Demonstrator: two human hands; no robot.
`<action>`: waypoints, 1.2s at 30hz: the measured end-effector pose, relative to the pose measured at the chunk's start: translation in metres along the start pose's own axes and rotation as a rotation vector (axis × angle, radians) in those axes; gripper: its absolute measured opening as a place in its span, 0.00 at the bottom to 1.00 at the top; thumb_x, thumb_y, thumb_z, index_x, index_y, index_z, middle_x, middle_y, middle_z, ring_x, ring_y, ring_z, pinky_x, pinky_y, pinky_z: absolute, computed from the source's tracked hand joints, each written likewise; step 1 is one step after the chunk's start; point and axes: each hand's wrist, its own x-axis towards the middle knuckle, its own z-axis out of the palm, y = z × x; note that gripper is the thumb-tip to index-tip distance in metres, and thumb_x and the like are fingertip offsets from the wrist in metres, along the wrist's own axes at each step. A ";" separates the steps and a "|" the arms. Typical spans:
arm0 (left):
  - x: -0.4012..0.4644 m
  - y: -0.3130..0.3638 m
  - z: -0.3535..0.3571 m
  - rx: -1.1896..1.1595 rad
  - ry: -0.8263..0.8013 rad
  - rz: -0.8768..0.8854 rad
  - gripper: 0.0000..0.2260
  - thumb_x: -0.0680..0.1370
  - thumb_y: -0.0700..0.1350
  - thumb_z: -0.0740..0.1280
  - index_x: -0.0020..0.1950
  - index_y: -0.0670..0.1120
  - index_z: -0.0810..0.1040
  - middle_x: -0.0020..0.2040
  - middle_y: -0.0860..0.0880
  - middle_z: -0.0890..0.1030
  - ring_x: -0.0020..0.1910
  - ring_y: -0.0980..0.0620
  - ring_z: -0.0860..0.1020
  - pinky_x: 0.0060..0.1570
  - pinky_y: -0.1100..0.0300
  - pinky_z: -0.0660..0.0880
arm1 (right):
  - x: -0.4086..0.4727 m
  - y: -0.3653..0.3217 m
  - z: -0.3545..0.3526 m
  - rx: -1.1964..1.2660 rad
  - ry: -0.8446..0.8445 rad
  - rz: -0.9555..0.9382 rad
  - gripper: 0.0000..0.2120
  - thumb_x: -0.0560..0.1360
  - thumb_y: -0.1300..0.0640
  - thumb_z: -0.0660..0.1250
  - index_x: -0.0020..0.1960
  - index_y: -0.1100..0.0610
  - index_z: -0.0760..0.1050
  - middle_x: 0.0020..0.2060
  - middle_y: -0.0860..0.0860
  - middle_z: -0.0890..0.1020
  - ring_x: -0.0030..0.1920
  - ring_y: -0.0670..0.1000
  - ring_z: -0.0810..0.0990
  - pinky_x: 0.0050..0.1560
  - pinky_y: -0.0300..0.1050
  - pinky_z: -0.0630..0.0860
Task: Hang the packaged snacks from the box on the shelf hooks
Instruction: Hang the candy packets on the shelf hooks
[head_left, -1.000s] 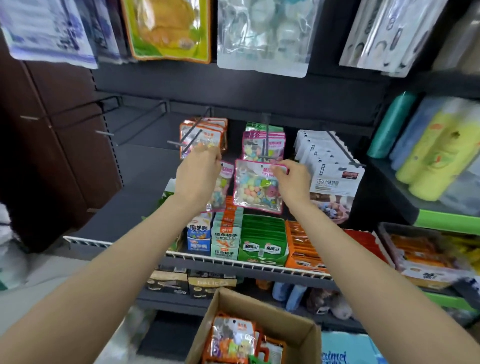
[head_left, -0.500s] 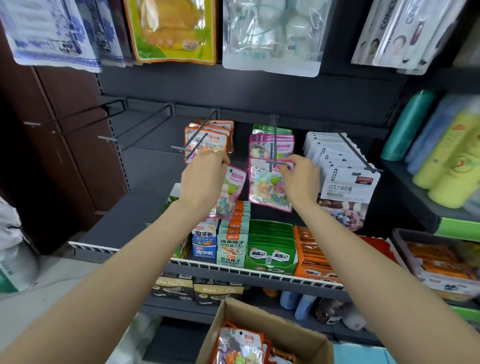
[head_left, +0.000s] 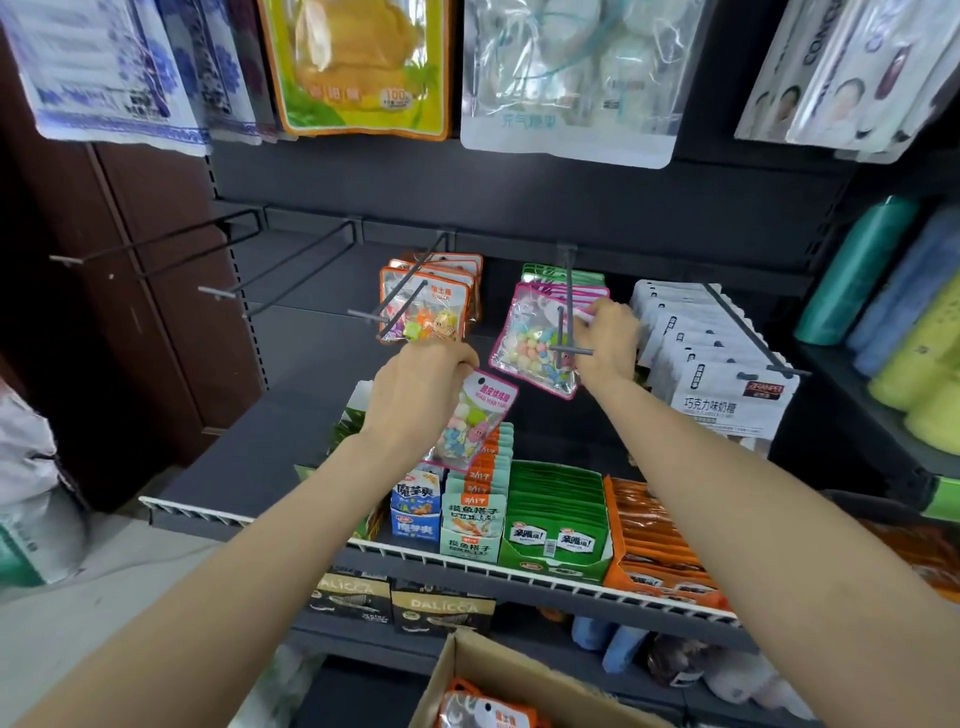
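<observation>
The right hand (head_left: 605, 343) pinches the top corner of a pink-edged candy packet (head_left: 530, 343), which sits tilted at the tip of the middle hook (head_left: 569, 317), in front of a row of like packets already hanging there. The left hand (head_left: 418, 395) holds a second, matching packet (head_left: 475, 421) by its top edge, below and left of that hook. More packets wait in the cardboard box (head_left: 519, 680) at the bottom of the view.

These packets look light and limp: thin clear film over small loose sweets that probably shift and pull the bag askew. The film is likely slick, so the stiffer printed header is the place to take hold, close beside the hang hole, to steer that hole onto the wire. Squeezing the body would risk crushing the sweets.

The orange-edged packets (head_left: 426, 306) on the next hook left carry print too small to read. The white packs (head_left: 727, 400) on the right hook read 巧克力味奶糖. On the shelf below, blue cartons (head_left: 418, 512) read 魔芋爽, and dark boxes (head_left: 441, 608) lower down read DALICCA.
</observation>
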 end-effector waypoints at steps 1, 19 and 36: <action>0.000 0.001 0.000 -0.012 -0.002 0.002 0.10 0.80 0.41 0.61 0.55 0.47 0.81 0.51 0.47 0.83 0.50 0.46 0.79 0.45 0.55 0.74 | -0.005 0.002 -0.002 0.028 -0.009 -0.009 0.07 0.76 0.62 0.63 0.52 0.64 0.75 0.53 0.60 0.74 0.43 0.53 0.71 0.44 0.43 0.68; 0.012 0.034 0.025 -0.664 -0.027 -0.198 0.05 0.77 0.40 0.67 0.49 0.43 0.82 0.42 0.54 0.79 0.40 0.62 0.74 0.42 0.73 0.69 | -0.093 0.013 -0.067 0.549 -0.173 -0.044 0.03 0.75 0.58 0.67 0.44 0.57 0.78 0.40 0.48 0.82 0.40 0.40 0.80 0.39 0.32 0.76; 0.044 0.034 0.054 -0.533 0.020 -0.157 0.03 0.77 0.41 0.68 0.47 0.44 0.80 0.41 0.53 0.78 0.42 0.57 0.74 0.43 0.68 0.67 | -0.067 0.018 -0.050 0.265 0.023 -0.125 0.02 0.75 0.59 0.68 0.47 0.53 0.76 0.41 0.49 0.80 0.40 0.45 0.77 0.41 0.36 0.73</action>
